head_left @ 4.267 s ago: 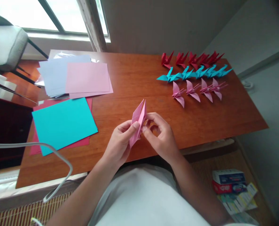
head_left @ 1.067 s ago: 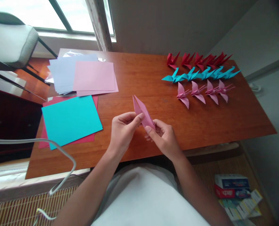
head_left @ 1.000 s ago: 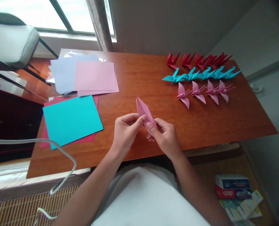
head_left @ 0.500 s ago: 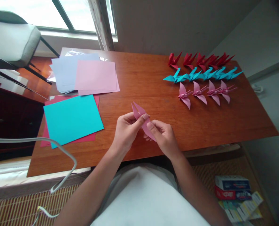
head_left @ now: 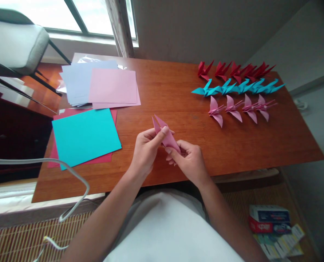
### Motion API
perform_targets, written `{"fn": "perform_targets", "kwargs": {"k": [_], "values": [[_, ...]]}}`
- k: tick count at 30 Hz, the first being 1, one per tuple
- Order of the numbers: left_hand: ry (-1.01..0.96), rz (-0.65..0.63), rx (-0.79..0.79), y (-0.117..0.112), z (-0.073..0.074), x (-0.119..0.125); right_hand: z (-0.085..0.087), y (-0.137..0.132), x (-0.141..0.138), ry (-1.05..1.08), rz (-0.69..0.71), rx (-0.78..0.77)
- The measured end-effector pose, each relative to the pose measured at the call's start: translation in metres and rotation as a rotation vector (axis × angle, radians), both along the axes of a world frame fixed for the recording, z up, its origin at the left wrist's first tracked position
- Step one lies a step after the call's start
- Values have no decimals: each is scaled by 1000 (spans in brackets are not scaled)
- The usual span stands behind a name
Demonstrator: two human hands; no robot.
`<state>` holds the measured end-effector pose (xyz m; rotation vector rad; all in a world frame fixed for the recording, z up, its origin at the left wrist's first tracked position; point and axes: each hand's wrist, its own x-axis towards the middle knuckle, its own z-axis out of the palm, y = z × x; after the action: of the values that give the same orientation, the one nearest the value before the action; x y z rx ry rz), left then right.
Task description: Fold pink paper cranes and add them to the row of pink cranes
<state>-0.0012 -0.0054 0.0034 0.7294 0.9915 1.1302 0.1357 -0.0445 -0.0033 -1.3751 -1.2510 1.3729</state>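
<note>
Between both hands is a pink folded paper crane (head_left: 170, 140), partly folded, held just above the table's near side. Two narrow points stick up from it at the upper left. My left hand (head_left: 148, 145) pinches its middle, thumb on top and fingers behind. My right hand (head_left: 190, 156) grips the lower end, its thumb laid across the paper near the bottom edge. Fingers cover part of the lower end. At the right of the table stand rows of finished cranes: red cranes (head_left: 205, 70), blue cranes (head_left: 226, 87) and pink cranes (head_left: 216, 112).
Pink sheets (head_left: 114, 87) overlap pale lavender sheets (head_left: 77, 83) at the table's (head_left: 162, 87) back left. Below them, a turquoise sheet (head_left: 87, 136) lies over red paper (head_left: 107, 158). A white cable (head_left: 80, 178) crosses the left front. A chair (head_left: 17, 43) and boxes (head_left: 269, 218) flank the table.
My right thumb has slid down and left along the pink paper, whose lower part now looks wider and less pointed. My left hand keeps its pinch. The view has shifted slightly.
</note>
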Motion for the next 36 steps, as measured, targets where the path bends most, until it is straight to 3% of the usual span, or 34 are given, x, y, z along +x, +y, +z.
{"fn": "perform_targets", "kwargs": {"k": [8,16,20,24,28,30,36], "values": [[4,78,-36,1,0,-1,3,-7,3,20,85,-82],[33,-23,12,-1,-3,-6,1,-6,6,193,42,-141],[123,30,50,-2,-4,-8,2,-9,9,168,113,-141],[149,4,29,-1,-4,-8,1,-11,20,62,169,-31],[140,-36,11,-1,-3,-9,0,-7,35,-38,-46,123],[120,-42,-2,-1,-2,-9,1,-5,41,-117,-81,231],[82,-40,-6,-2,0,-7,9,-4,41,-314,42,522]]}}
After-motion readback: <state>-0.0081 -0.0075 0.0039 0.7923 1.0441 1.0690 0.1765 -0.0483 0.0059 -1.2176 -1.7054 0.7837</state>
